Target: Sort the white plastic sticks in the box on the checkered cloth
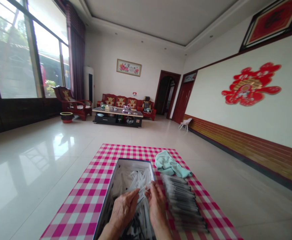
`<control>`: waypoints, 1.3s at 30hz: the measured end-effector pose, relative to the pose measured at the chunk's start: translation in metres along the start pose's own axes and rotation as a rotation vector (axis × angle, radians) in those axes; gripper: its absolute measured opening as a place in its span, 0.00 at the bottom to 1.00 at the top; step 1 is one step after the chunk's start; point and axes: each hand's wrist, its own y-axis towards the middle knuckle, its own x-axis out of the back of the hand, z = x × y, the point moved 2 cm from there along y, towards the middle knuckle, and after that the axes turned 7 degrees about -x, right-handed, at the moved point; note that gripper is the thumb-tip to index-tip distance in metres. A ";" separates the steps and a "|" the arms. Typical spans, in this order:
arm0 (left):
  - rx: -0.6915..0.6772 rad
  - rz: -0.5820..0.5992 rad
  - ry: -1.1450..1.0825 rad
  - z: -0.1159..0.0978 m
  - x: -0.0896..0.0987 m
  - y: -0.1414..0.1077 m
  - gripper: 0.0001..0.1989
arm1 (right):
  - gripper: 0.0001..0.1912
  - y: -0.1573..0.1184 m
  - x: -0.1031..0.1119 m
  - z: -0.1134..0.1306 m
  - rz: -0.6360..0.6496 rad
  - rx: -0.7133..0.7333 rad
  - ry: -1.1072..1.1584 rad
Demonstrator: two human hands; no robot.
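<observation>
Across the pink-checked surface (78, 206), I see through the head camera a long open box (134, 162) and, right of it, a blurred row of pen-like sticks (183, 201). Just beyond the row lies a pale green cloth (169, 164). Over the box, the left hand (124, 205) and right hand (157, 202) pinch their fingers narrow on a slim, blurred clear piece (143, 189), above loose clear tubes (138, 176).

On my feed the pen-like sticks (183, 201) blur together, and the bottom edge crops the box (135, 163).
</observation>
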 end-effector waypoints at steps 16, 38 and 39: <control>0.000 0.059 0.017 -0.007 0.005 0.001 0.14 | 0.18 -0.011 -0.006 0.008 0.089 -0.016 -0.084; -0.038 0.114 0.383 -0.006 -0.009 0.000 0.15 | 0.24 -0.012 -0.009 0.004 0.063 -0.200 0.121; -0.051 0.098 0.366 -0.005 -0.010 0.000 0.14 | 0.24 -0.012 -0.009 0.004 0.075 -0.197 0.122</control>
